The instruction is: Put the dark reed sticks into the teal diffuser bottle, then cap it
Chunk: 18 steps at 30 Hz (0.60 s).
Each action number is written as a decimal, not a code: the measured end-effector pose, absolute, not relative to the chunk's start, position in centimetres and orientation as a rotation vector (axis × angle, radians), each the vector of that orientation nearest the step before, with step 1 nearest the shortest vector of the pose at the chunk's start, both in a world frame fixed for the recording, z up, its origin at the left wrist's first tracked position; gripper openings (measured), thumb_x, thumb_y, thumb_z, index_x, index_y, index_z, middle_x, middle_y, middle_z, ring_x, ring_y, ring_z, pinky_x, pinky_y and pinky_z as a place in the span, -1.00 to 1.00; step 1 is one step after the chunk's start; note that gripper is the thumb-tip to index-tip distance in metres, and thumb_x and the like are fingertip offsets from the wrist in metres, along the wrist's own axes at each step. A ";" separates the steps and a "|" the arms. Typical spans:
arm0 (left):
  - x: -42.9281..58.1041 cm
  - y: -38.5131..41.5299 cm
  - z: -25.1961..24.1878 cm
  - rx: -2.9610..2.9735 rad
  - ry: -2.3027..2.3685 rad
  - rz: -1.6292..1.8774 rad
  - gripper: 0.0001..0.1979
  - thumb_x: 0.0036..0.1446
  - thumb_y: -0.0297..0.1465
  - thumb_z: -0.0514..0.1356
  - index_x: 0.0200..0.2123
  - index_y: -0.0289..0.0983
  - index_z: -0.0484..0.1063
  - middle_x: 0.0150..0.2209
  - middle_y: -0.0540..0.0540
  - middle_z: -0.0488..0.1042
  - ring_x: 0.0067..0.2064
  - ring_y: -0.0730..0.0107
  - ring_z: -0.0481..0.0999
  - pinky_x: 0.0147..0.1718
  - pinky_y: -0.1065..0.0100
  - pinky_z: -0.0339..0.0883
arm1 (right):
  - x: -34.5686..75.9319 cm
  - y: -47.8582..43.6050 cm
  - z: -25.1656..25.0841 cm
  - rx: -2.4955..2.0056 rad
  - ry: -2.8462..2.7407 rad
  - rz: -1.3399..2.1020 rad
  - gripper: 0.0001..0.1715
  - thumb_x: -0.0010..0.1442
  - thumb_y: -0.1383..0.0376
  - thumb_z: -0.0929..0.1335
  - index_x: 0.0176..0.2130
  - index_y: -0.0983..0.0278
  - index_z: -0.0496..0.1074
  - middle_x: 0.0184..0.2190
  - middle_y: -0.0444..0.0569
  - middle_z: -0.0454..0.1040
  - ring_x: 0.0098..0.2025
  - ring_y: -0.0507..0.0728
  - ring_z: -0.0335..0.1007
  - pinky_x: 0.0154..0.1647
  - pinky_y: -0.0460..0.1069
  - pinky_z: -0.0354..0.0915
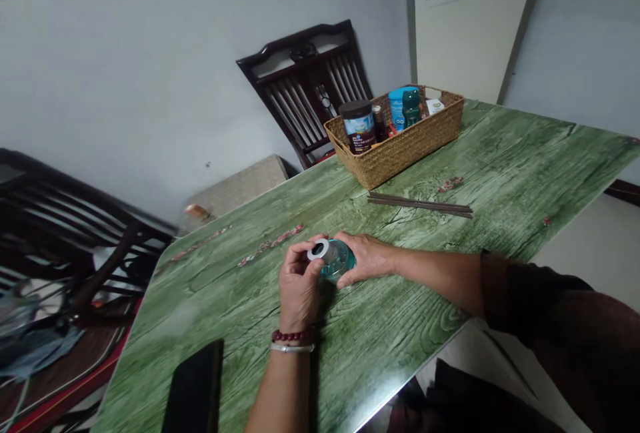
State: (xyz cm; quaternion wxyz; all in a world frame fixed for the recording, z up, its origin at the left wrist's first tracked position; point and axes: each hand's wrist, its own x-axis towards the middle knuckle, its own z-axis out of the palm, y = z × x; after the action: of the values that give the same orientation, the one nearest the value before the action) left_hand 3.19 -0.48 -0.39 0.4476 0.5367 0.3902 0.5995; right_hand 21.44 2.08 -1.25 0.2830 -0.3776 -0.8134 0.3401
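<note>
A clear glass bottle [344, 261] with blue-green liquid in it is tilted over the table, its mouth toward me. On its neck sits a silver-grey ring cap [319, 250] with a dark hole in the middle. My left hand [299, 273] pinches this ring cap between thumb and fingers. Wrapped round the body of the bottle is my right hand [367, 258]. Several thin dark brown sticks [420, 204] lie in a loose bundle beyond my right hand.
A woven basket [400, 159] holding a brown jar [358, 127], a green bottle [411, 107] and other packages stands farther back on the green table [240, 313]. Near the front left lies a black phone-like slab [193, 389]. Dark wooden chairs [307, 86] stand round the table.
</note>
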 end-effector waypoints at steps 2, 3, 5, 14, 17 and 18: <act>3.2 -0.6 -0.5 1.365 0.956 1.462 -0.63 -0.09 -0.25 0.47 -0.23 -0.19 0.45 -0.07 -0.11 0.59 -0.01 0.22 0.55 0.00 0.24 0.38 | 21.4 2.1 -1.2 -1.001 -2.189 0.911 -0.08 -0.11 0.07 0.56 0.14 0.23 0.23 -0.11 0.01 0.51 -0.11 0.26 0.47 -0.20 0.02 0.28; 3.2 -0.7 -0.5 1.376 0.953 1.455 -0.63 -0.09 -0.28 0.47 -0.22 -0.19 0.46 -0.07 -0.10 0.59 -0.02 0.24 0.55 0.00 0.25 0.38 | 21.4 2.1 -1.2 -0.996 -2.193 0.908 -0.08 -0.10 0.06 0.56 0.15 0.23 0.23 -0.11 0.02 0.51 -0.11 0.27 0.47 -0.20 0.03 0.29; 3.2 -0.8 -0.3 1.388 0.950 1.445 -0.61 -0.10 -0.31 0.48 -0.18 -0.18 0.47 -0.08 -0.10 0.59 -0.03 0.25 0.55 0.00 0.26 0.38 | 21.5 2.1 -1.2 -0.992 -2.197 0.902 -0.09 -0.09 0.07 0.55 0.15 0.23 0.22 -0.10 0.03 0.51 -0.10 0.28 0.48 -0.20 0.03 0.29; 3.7 -1.4 0.6 1.482 1.048 1.418 -0.57 -0.08 -0.36 0.47 -0.10 -0.15 0.50 -0.15 -0.02 0.56 -0.13 0.36 0.53 -0.10 0.36 0.39 | 21.3 2.3 -1.6 -0.967 -2.187 0.887 -0.14 -0.10 0.12 0.57 0.10 0.21 0.24 -0.13 -0.04 0.51 -0.11 0.24 0.50 -0.21 0.01 0.29; 3.2 -1.7 0.7 1.465 0.971 1.331 -0.54 0.06 -0.28 0.39 0.06 -0.13 0.45 0.01 -0.11 0.55 0.02 0.27 0.51 0.03 0.27 0.36 | 21.3 2.3 -1.7 -0.982 -2.192 0.872 -0.14 -0.10 0.09 0.57 0.10 0.23 0.24 -0.12 0.00 0.52 -0.10 0.26 0.50 -0.22 0.02 0.30; 3.0 -1.8 0.7 1.454 0.944 1.299 -0.52 0.10 -0.26 0.36 0.10 -0.13 0.43 0.07 -0.14 0.52 0.08 0.24 0.49 0.07 0.24 0.34 | 21.3 2.3 -1.7 -0.988 -2.192 0.869 -0.14 -0.10 0.08 0.57 0.09 0.24 0.25 -0.12 0.02 0.52 -0.10 0.27 0.50 -0.22 0.02 0.30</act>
State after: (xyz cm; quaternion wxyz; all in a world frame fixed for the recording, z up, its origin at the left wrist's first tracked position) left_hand 3.04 -1.83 0.75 0.4684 0.5930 0.3850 0.5298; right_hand 21.27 2.32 -1.65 0.2884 -0.3699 -0.8211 0.3254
